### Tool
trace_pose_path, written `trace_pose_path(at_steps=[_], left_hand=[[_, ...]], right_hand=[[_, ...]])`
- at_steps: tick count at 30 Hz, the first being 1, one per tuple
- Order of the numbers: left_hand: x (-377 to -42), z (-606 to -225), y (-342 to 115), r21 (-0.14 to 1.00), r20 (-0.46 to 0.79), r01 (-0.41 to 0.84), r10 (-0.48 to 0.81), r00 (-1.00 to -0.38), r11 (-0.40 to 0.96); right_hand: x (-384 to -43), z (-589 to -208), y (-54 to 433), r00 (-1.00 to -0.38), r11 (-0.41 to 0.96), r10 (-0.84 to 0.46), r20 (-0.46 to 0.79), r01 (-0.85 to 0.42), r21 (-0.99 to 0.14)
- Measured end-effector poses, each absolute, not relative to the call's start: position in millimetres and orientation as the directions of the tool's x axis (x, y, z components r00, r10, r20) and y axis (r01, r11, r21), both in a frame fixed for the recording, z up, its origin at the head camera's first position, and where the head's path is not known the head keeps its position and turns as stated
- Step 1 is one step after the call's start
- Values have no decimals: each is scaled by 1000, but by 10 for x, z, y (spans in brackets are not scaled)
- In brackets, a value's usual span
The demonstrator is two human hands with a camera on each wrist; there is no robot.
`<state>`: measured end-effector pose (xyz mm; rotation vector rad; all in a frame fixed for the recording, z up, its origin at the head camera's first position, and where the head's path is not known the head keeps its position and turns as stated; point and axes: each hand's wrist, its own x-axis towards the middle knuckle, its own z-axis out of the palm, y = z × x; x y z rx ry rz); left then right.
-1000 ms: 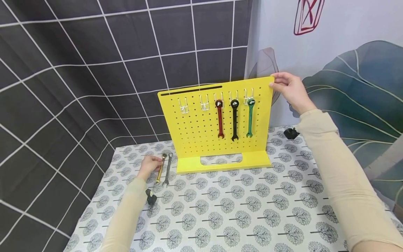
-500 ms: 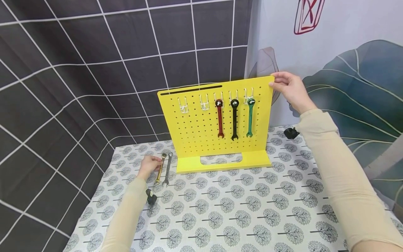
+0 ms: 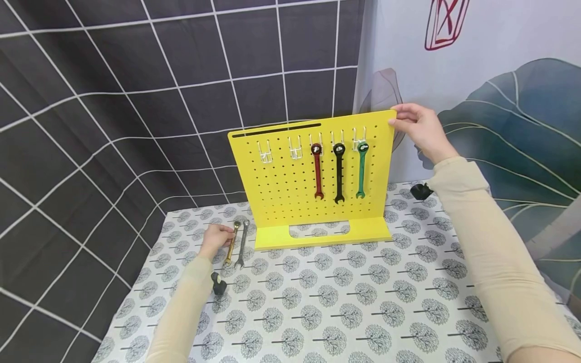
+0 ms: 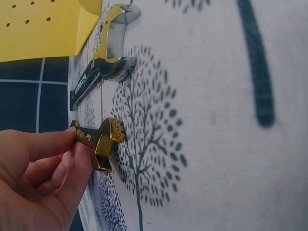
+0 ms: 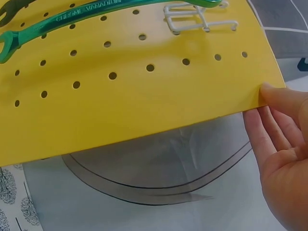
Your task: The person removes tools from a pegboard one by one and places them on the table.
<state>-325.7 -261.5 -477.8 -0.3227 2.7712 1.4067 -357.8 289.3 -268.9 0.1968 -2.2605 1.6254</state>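
Observation:
My left hand (image 3: 217, 240) pinches a gold wrench (image 4: 102, 142) between thumb and fingers, low over the patterned cloth at the left. Just right of it a silver wrench (image 3: 242, 244) lies on the cloth. With thumb in front and fingers behind, my right hand (image 3: 419, 128) grips the top right corner of a yellow pegboard (image 3: 281, 196), which stands upright on its base. A red wrench (image 3: 317, 174), a black wrench (image 3: 339, 174) and a green wrench (image 3: 361, 174) hang from white hooks. Two bare hooks, the outer one (image 3: 265, 152) and the inner one (image 3: 295, 148), are farther left.
The table (image 3: 317, 302) wears a white cloth printed with trees. Behind and to the left hangs a dark curtain (image 3: 190, 126) with white grid lines. A pale wall with leaf patterns (image 3: 513, 131) is at the right. Small black devices sit at both wrists.

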Motion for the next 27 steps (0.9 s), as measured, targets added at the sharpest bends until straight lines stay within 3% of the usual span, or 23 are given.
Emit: trace_pose_path(at_steps=[10, 27], left_hand=[[-3245, -4794, -2533, 804, -102, -169, -149, -984, 570], [-3204, -4756, -2589, 793, -82, -171, -176, -981, 584]], right_hand=[[-3501, -2685, 3002, -935, 410, 103, 340, -272, -871], [-3543, -2603, 2894, -930, 397, 102, 352, -286, -872]])
